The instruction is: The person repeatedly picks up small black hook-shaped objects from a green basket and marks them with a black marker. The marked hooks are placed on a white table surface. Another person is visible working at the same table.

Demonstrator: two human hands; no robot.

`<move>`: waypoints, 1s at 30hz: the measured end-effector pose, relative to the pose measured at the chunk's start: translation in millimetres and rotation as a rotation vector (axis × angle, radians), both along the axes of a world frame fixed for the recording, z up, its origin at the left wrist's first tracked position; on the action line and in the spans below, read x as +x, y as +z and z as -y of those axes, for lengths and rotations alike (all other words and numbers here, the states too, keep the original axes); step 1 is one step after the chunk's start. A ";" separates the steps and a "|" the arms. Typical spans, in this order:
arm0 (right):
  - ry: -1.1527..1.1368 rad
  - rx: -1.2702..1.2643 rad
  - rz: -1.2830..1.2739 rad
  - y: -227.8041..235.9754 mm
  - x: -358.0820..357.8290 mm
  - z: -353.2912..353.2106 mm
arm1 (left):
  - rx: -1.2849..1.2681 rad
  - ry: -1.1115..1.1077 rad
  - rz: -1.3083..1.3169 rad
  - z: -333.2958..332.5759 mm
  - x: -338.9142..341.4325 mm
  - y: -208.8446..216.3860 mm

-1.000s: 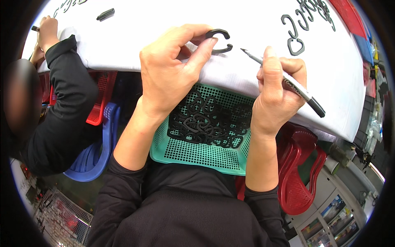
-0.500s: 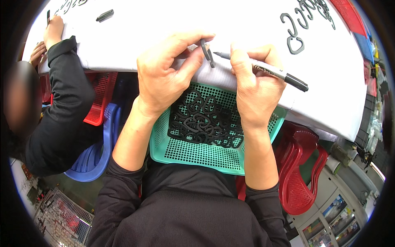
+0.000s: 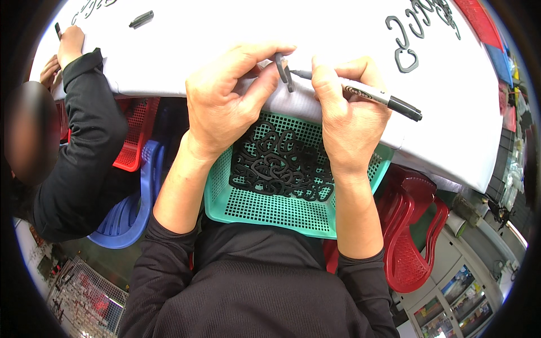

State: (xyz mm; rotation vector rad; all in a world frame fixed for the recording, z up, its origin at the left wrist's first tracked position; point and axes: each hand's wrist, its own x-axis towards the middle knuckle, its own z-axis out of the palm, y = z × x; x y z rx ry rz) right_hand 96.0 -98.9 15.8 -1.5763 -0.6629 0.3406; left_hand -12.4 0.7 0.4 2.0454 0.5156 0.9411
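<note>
Table point(image 3: 220, 25), basket point(image 3: 270, 221) of black pieces point(image 3: 273, 168), left grip point(image 3: 228, 96) pinching piece point(image 3: 280, 67), right grip point(image 3: 355, 121) clasping marker point(image 3: 403, 107)

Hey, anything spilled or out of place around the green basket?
Nothing stands out. The black clips lie jumbled but inside the basket, with no visible spill; the left hand holds one clip, the right hand a marker.

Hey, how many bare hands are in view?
4: your left hand, pinching a black C-shaped piece; your right hand, holding a grey black-ended marker; the black-sleeved co-worker's upper hand and lower hand, far left. Others may be hidden.
</note>
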 end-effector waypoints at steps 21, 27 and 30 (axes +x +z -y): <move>0.008 -0.018 -0.072 21.4 12.1 6.5 | -0.114 -0.043 0.108 1.9 9.2 12.0; 0.194 0.139 -0.518 19.3 20.4 13.3 | 0.155 -0.176 0.138 -2.1 5.5 15.6; 0.133 0.110 -0.429 26.1 16.3 11.9 | 0.224 -0.204 0.205 -5.6 8.0 15.7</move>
